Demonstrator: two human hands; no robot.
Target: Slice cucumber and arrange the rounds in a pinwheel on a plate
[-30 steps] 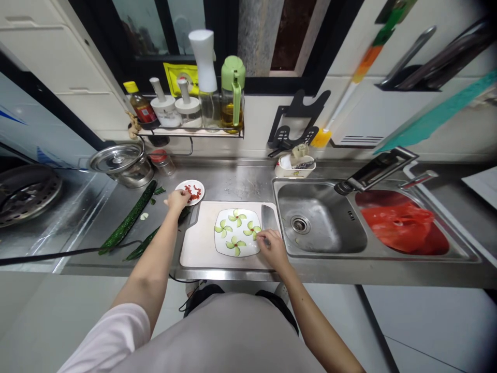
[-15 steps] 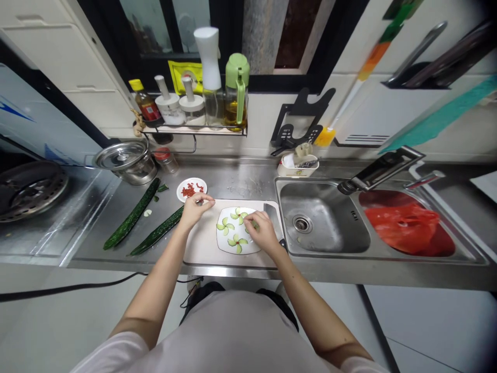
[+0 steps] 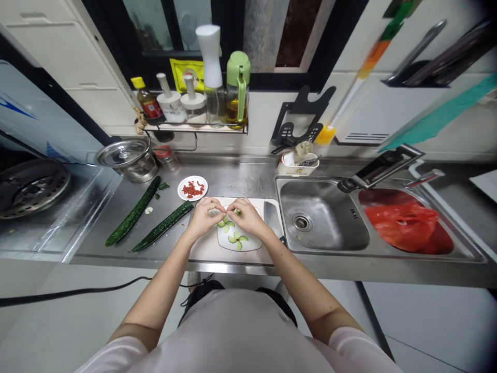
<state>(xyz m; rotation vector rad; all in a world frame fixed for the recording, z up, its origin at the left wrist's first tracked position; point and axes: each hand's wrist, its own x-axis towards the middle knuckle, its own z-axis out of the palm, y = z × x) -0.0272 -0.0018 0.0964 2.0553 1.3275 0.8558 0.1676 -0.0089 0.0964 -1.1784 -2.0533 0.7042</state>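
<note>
My left hand (image 3: 205, 217) and my right hand (image 3: 245, 216) meet above the far left part of a white plate (image 3: 248, 245), fingertips pinched together. Whatever is between their fingers is too small to make out. On the plate, thin pale-green cucumber slices are fanned into flower shapes, one cucumber flower (image 3: 237, 240) with a red centre near the front and another partly under my fingers. My right hand hides the rest. Under the plate lies a pale cutting board (image 3: 202, 253), with a knife (image 3: 272, 215) on its right side. A small white dish (image 3: 180, 192) of red bits stands behind my left hand.
Two dark green cucumber pieces (image 3: 134, 212) lie on the steel counter at left, with small offcuts nearby. Behind them stand a lidded pot (image 3: 135, 168) and a red-capped jar (image 3: 167, 159). To the right are a sink (image 3: 330, 223) and a red plastic bag (image 3: 404, 225).
My left hand has moved right, from beside the small dish to over the plate. My right hand has shifted left and away from me, so the two hands now meet.
</note>
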